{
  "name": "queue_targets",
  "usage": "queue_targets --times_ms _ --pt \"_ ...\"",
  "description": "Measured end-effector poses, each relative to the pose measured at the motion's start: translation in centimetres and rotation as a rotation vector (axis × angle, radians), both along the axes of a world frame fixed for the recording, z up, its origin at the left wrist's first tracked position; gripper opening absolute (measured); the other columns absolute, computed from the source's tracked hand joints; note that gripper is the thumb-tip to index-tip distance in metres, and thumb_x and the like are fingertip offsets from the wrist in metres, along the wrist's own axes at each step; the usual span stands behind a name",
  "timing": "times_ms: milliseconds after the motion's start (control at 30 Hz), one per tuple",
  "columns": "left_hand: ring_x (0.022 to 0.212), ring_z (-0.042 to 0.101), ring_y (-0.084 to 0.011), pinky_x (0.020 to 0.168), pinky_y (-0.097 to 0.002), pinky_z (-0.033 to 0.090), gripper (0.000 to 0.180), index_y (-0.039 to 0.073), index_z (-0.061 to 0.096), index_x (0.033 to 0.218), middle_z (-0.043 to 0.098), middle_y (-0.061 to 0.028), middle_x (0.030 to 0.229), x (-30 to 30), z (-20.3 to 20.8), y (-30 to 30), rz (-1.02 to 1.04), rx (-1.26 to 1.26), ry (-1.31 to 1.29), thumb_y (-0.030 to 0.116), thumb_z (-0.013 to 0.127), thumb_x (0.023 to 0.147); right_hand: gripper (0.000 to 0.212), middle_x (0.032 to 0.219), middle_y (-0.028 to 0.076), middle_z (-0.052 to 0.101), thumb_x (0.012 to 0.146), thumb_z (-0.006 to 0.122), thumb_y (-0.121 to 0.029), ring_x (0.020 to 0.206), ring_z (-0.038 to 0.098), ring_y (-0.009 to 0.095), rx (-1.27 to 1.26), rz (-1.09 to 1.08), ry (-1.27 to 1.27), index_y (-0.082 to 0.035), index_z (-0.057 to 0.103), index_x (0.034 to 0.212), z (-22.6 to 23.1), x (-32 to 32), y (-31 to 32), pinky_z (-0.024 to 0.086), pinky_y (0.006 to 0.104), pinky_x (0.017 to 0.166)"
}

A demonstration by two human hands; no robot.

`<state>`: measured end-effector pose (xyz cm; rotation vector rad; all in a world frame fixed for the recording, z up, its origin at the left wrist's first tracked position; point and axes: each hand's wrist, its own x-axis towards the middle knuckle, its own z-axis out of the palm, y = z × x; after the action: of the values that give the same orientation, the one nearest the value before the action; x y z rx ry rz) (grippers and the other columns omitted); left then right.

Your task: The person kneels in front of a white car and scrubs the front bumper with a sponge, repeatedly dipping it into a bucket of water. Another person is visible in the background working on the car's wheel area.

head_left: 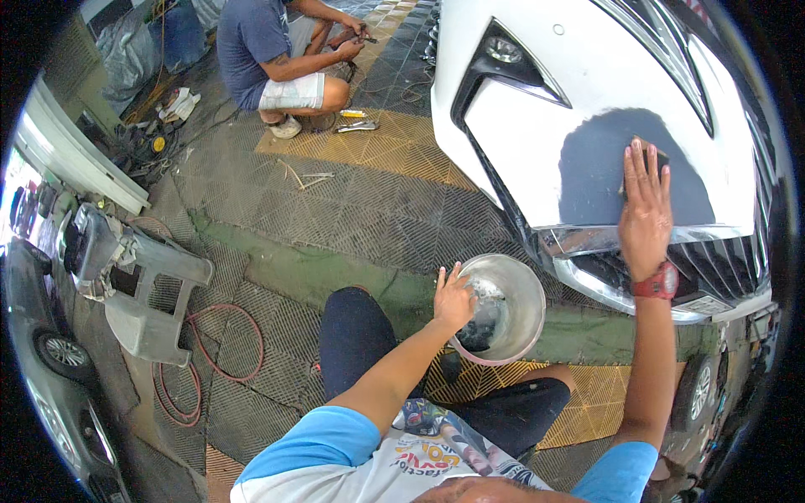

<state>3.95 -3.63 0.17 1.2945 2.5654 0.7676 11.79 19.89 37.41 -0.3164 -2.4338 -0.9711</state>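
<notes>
My right hand (pixel 644 210) lies with its fingers stretched flat over a dark piece of sandpaper (pixel 662 158), mostly hidden beneath it. It presses the sandpaper to a dull grey patch (pixel 591 172) on a white car bumper (pixel 524 142). Lower down, my left hand (pixel 455 300) grips the near-left rim of a round metal basin (pixel 524 323), some fingers over the edge and inside. Whitish suds and dark, wet-looking residue show in the basin, which is between my knees and the bumper.
Another person (pixel 281 67) crouches at the far left, handling a small thing. Tools (pixel 358 126) lie on the floor tiles nearby. To my left are a grey plastic stool (pixel 155 293), a coiled red hose (pixel 251 369) and a dark car (pixel 63 394).
</notes>
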Motion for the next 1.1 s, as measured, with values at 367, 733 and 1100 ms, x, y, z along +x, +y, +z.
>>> queue_targets --times_ms 367,733,1100 --pt "0.160 0.033 -0.0333 0.134 -0.0580 0.015 0.025 0.009 0.083 0.111 0.067 -0.0114 0.144 -0.8 0.4 -0.4 0.008 -0.076 0.068 0.023 0.074 0.094 0.069 0.173 0.007 0.041 0.096 0.046 0.000 0.164 0.030 0.024 0.016 -0.019 -0.051 -0.009 0.045 0.164 0.7 -2.0 0.2 0.021 0.0478 0.135" --pt "0.157 0.037 -0.0332 0.133 -0.0575 0.019 0.026 0.008 0.083 0.109 0.071 -0.0104 0.136 -1.0 -0.8 -0.5 0.039 -0.047 0.085 0.024 0.072 0.093 0.075 0.176 0.010 0.034 0.093 0.052 0.002 0.164 0.028 0.025 0.035 0.022 -0.145 -0.009 0.040 0.167 -0.4 -5.0 -0.7 0.017 0.0466 0.136" --pt "0.153 0.044 -0.0336 0.130 -0.0590 0.023 0.025 0.009 0.084 0.106 0.075 -0.0095 0.126 -1.4 -1.1 -0.2 0.091 0.135 0.118 0.020 0.073 0.087 0.061 0.170 0.018 0.042 0.096 0.053 -0.008 0.163 0.029 0.030 -0.094 0.134 -0.113 0.002 0.050 0.157 -3.3 -7.0 -1.7 0.021 0.0481 0.135"
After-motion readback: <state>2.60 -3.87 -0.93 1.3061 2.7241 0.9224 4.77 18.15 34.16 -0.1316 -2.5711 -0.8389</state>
